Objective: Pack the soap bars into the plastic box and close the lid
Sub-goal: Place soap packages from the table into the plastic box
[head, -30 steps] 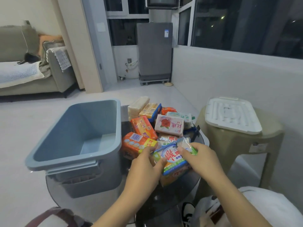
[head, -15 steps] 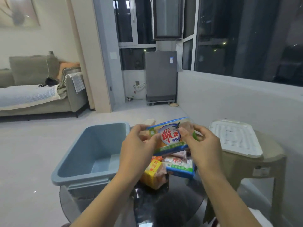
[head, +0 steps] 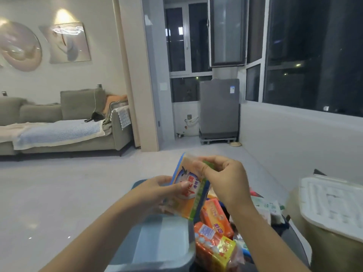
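Note:
A wrapped soap pack (head: 189, 190), blue, white and yellow with red lettering, is held upright over the blue plastic box (head: 157, 240). My left hand (head: 157, 190) grips its lower left side. My right hand (head: 222, 179) pinches its top right edge. The box is open and shows a bare pale floor inside. To its right lies a pile of wrapped soap bars (head: 215, 232), mostly orange and yellow. The white lid (head: 332, 205) rests on a beige stool at the right.
The beige stool (head: 334, 250) stands at the lower right, close to the round dark table (head: 292, 238) that carries the soaps. A low white wall runs along the right. A grey sofa (head: 59, 122) and open floor lie to the left.
The view has tilted further up. Both hands lifted the soap pack off the pile, turned it on end and carried it left, over the box.

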The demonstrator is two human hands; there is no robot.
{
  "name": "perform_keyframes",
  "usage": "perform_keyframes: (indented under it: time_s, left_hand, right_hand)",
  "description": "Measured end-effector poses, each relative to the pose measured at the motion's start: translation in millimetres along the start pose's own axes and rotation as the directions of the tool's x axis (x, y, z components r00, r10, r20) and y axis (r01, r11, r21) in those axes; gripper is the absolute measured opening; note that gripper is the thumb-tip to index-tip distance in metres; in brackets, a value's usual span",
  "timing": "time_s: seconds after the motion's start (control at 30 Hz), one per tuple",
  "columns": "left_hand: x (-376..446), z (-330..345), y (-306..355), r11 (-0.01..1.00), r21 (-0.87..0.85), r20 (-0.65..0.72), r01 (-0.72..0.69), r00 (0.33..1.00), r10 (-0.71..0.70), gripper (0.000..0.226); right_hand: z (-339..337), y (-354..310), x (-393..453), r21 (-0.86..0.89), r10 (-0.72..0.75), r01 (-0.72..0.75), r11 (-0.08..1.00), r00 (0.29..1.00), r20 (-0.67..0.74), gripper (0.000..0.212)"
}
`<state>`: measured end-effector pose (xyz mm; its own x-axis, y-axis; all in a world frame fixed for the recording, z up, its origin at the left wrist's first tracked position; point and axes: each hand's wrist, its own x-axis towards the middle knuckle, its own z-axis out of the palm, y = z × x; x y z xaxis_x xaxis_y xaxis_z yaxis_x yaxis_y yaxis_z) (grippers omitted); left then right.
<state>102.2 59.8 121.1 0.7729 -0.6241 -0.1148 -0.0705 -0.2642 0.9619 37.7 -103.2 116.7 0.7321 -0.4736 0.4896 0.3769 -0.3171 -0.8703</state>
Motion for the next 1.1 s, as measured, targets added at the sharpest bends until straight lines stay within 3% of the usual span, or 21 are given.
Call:
perform_keyframes:
  time_s: [0.17,0.33,0.53,0.63,0.87,1.1]
  left_hand:
    - [13.7,-25.5,-20.5,0.988,-0.074,0.076,0.134,0.989,-0.129,0.05]
    - [23.4,-41.0,-42.3,0.949,-0.094,0.056,0.299,0.954,-0.295,0.065]
    - [46.1,-38.1,-74.8,0.846,-0.121,0.09,0.519,0.854,-0.512,0.058]
    - [62.2,-29.9,-86.4,0.793,-0.113,0.111,0.599,0.8,-0.589,0.06]
    - [90.4,-11.2,-109.7,0.737,-0.062,0.077,0.673,0.739,-0.669,0.036]
    - [103.2,-4.0,-118.7,0.728,-0.021,-0.037,0.685,0.728,-0.685,0.041]
  right_hand:
    - [28.4,22.2,16.5,0.059,0.09,-0.095,0.994,0.993,0.08,0.016]
    - [39.7,60.2,13.4,0.005,0.205,-0.212,0.977,0.952,0.226,0.03]
    - [47.7,91.8,-1.1,-0.272,0.332,-0.26,0.927,0.905,0.265,0.052]
    - [51.0,95.2,-6.2,-0.205,0.452,-0.405,0.891,0.833,0.32,0.042]
    - [51.4,101.9,-9.8,-0.117,0.471,-0.462,0.879,0.803,0.365,0.043]
    - [42.8,109.6,-8.8,-0.062,0.454,-0.468,0.882,0.804,0.385,0.043]
